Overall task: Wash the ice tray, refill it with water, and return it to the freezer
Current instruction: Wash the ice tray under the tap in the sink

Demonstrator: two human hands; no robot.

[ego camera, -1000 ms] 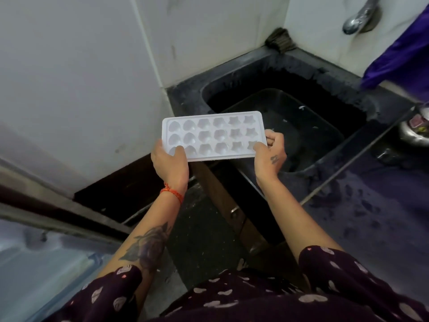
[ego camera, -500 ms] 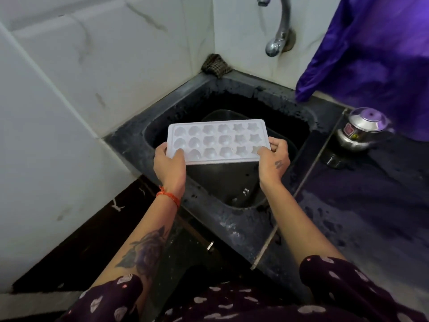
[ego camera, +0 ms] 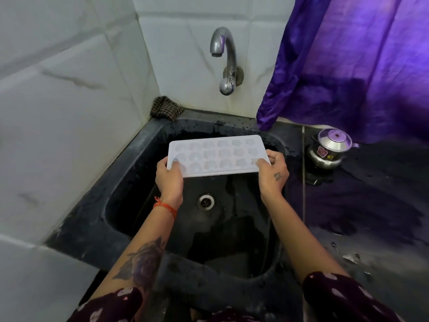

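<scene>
Head camera view, looking down into a black sink [ego camera: 139,231] set in a corner of white tiled walls. In the middle of the frame a white ice tray [ego camera: 218,155] is held level above the basin, its moulded cups facing up. The left hand [ego camera: 169,180] grips the tray's near left corner, thumb on top. The right hand [ego camera: 272,176] grips the near right corner the same way. A red thread bracelet [ego camera: 165,206] circles the left wrist. Below the tray, the metal drain [ego camera: 206,201] sits in the sink floor. At upper centre a metal tap [ego camera: 224,63] comes out of the wall, its spout above the tray. A checked cloth [ego camera: 165,109] lies in the back left corner. A purple curtain [ego camera: 352,66] fills the upper right, with a small steel pot [ego camera: 329,151] on the dark counter [ego camera: 371,217] beneath it.
</scene>
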